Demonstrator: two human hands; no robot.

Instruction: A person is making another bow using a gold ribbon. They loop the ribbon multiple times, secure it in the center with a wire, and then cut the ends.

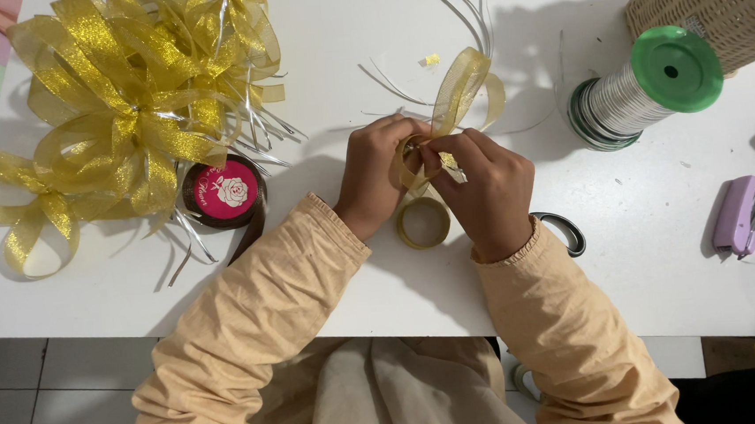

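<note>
At the centre of the frame a gold ribbon [456,100] is pinched between the left hand [375,175] and right hand [485,191], fingers clamped on its gathered loops. A small roll [423,223] lies just below. Finished bows [122,106] are heaped upper left, a green-capped spool [643,87] upper right, a stapler [743,215] at right.

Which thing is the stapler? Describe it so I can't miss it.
Start at the white table and go to its right edge, below the green-capped spool. The stapler lies there alone: small, lilac plastic, the only purple thing on that side.
</note>
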